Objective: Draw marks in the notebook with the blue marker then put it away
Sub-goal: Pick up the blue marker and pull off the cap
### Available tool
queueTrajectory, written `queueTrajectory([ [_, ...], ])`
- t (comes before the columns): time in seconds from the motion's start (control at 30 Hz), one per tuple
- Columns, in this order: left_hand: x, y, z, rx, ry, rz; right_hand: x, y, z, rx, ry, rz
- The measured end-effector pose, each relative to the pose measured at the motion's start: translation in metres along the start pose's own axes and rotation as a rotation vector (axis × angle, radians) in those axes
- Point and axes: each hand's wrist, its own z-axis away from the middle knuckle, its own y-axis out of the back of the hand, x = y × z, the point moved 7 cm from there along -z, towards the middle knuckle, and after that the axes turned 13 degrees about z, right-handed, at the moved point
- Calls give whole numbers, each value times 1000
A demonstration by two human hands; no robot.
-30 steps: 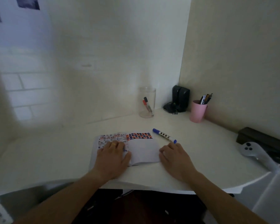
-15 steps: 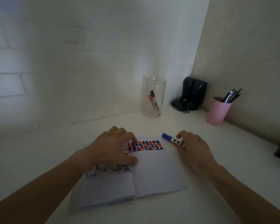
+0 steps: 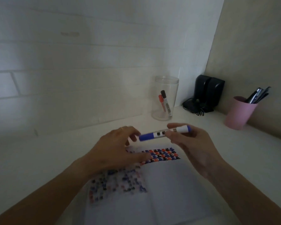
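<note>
Both hands are up now: my right hand lifted the blue marker off the surface and grips it, my left hand reaches open for its cap (still on), so drawing in the notebook comes next.

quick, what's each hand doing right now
Left hand: open, fingers reaching for the cap end of the blue-capped white marker, holding nothing.
Right hand: closed on the marker's barrel.

The room is dim and bluish, with soft light on the wall, the edges dark and bowed, and the notebook's left page blurred.
</note>
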Motion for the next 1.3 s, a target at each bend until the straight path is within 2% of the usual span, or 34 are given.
queueTrajectory([
  [0.07,-2,12,4,178,-98,91,11,-8,4,3,-29,-82],
  [0.2,16,24,13,327,-380,105,13,-17,9,51,-19,-172],
  [0.27,25,23,19,341,-469,72,11,-20,11,66,-13,-208],
  [0.53,47,16,35,314,-604,26,4,-49,24,-36,8,-309],
  [0.63,47,18,35,303,-574,33,3,-50,26,-28,38,-286],
  [0.8,44,6,33,169,-520,9,-2,-49,28,0,78,-183],
  [0.97,44,-5,35,53,-452,154,-6,-50,33,-7,126,-173],
  [1.07,40,2,40,72,-442,317,-7,-42,27,22,119,-231],
  [1.13,19,7,36,42,-357,360,-4,-13,18,149,66,-362],
  [1.2,1,18,28,108,-282,469,-1,12,15,231,56,-429],
  [1.27,-3,29,22,222,-269,548,-5,4,18,136,96,-356],
  [1.3,1,28,20,225,-279,510,-6,-6,21,77,112,-290],
])
